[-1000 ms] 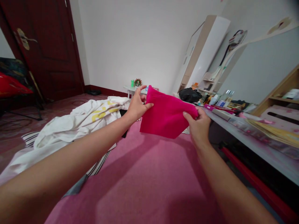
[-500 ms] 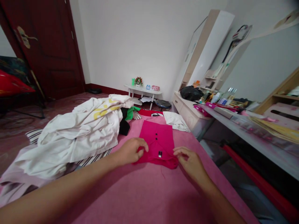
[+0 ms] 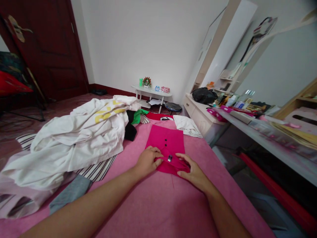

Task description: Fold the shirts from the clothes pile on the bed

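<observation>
A bright magenta shirt (image 3: pixel 173 135) lies folded into a rough rectangle on the pink bed cover (image 3: pixel 148 205). Two dark buttons run down its middle, and a small black-and-white label (image 3: pixel 169 158) shows at the neckline on the near side. At the left of that near edge, my left hand (image 3: pixel 149 161) pinches the fabric between thumb and fingers. My right hand (image 3: pixel 193 168) curls round the right end of the same edge, thumb below and fingers above, with cloth between them. The near edge is lifted and bunched.
To the left spreads a heap of white clothes (image 3: pixel 81 142) with striped cloth (image 3: pixel 97 168) and a grey piece (image 3: pixel 70 193) under it. Beyond the shirt lie a black garment (image 3: pixel 130 132) and a folded white one (image 3: pixel 187 125). A cluttered desk (image 3: pixel 262 142) borders the right.
Both hands have moved inward, bringing the near corners of the magenta shirt closer together and lifting its near edge. The view has shifted slightly, showing more grey cloth at left.
</observation>
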Tool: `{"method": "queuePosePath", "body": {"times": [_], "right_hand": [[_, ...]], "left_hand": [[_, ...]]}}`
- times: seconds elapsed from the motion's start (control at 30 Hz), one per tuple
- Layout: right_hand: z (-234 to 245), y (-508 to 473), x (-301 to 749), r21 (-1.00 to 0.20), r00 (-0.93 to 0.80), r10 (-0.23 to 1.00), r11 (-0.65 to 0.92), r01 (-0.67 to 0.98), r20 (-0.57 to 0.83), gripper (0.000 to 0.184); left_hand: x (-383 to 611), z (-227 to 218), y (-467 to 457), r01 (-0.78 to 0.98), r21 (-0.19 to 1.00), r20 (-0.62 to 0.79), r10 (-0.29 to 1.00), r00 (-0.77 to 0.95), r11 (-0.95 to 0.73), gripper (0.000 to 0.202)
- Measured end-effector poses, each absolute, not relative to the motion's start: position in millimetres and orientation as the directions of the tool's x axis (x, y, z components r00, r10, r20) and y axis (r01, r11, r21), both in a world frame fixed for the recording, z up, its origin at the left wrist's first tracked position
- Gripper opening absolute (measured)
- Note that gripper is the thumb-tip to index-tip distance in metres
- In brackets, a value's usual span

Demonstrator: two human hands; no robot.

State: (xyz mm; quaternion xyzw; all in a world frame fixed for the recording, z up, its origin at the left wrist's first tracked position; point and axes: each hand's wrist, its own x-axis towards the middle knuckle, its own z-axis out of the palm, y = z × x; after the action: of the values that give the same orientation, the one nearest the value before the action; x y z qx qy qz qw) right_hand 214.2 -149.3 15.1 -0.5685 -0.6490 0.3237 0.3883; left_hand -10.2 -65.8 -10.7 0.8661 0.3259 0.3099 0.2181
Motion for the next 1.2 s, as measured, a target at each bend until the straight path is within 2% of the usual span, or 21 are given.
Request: {"method": "queuePosePath", "body": {"times": [0.07,0.2,0.37,0.5,0.57,0.7,0.77,0.9,0.97,1.0,1.07,1.2], "right_hand": [[16,-149,217,-0.837,-0.075,0.985,0.173,0.52,0.157,0.059],[6,-142,226,-0.807,0.028,0.984,0.128,0.576,0.176,0.028],[14,-147,233,-0.854,0.016,0.999,0.034,0.519,0.049,0.011],[32,-161,232,-0.821,-0.119,0.986,-0.027,0.571,-0.115,0.006],[36,-164,229,-0.775,-0.155,0.977,-0.017,0.632,-0.148,0.008],[41,-164,211,-0.624,-0.065,0.994,0.104,0.775,0.086,0.012],[42,-163,199,-0.546,-0.12,0.978,0.194,0.815,0.169,0.008],[35,-163,179,-0.34,-0.259,0.932,0.337,0.878,0.255,0.045],[28,-161,174,-0.292,-0.272,0.919,0.354,0.889,0.287,0.047],[25,-160,172,-0.3,-0.27,0.917,0.357,0.885,0.295,0.041],[19,-157,169,-0.391,-0.245,0.914,0.365,0.845,0.323,0.026],[15,-151,167,-0.713,-0.054,0.92,0.336,0.615,0.387,0.02]], "left_hand": [[-10,-12,-62,0.396,0.614,0.403,0.703,0.586,-0.683,0.023],[-9,-14,-60,0.342,0.662,0.405,0.703,0.585,-0.667,0.021],[-10,-11,-63,0.297,0.684,0.422,0.694,0.583,-0.666,0.019],[-13,-11,-66,0.264,0.666,0.445,0.656,0.61,-0.698,0.015],[-13,-11,-66,0.281,0.647,0.445,0.65,0.616,-0.709,0.016],[-9,-13,-64,0.346,0.635,0.417,0.684,0.598,-0.69,0.012],[-7,-13,-62,0.385,0.649,0.388,0.721,0.575,-0.656,0.014],[-6,-15,-60,0.415,0.675,0.353,0.761,0.545,-0.61,0.016],[-7,-14,-60,0.42,0.666,0.353,0.756,0.551,-0.617,0.016],[-7,-14,-60,0.42,0.658,0.359,0.751,0.555,-0.625,0.016],[-8,-13,-63,0.411,0.639,0.381,0.732,0.564,-0.65,0.015],[-9,-11,-70,0.329,0.601,0.449,0.649,0.615,-0.728,0.028]]}}
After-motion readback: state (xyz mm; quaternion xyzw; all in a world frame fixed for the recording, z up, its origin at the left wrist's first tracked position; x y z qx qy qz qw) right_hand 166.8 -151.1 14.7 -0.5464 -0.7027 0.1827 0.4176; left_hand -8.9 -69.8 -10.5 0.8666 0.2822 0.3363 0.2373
